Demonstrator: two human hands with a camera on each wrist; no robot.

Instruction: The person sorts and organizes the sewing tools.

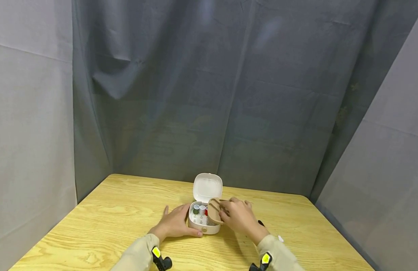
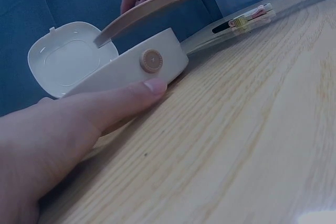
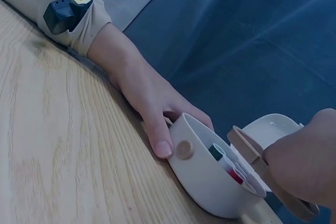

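Your left hand (image 1: 176, 224) lies at lower centre of frame, fingers spread flat on wooden table (image 1: 110, 210), thumb along front wall of small white box (image 1: 203, 226). Box lid (image 1: 207, 187) stands open, upright, behind box. Thread spools (image 1: 199, 209) visible inside: green, white, red. Your right hand (image 1: 240, 217), just right of box, grips tan tray (image 1: 214, 210), tilted over box's right half. Beige sleeves (image 1: 137, 254) at bottom edge, yellow-tagged black clips at wrists. Small dark item on table beside right wrist, too small to tell. Grey curtain (image 1: 212, 94) fills upper frame.
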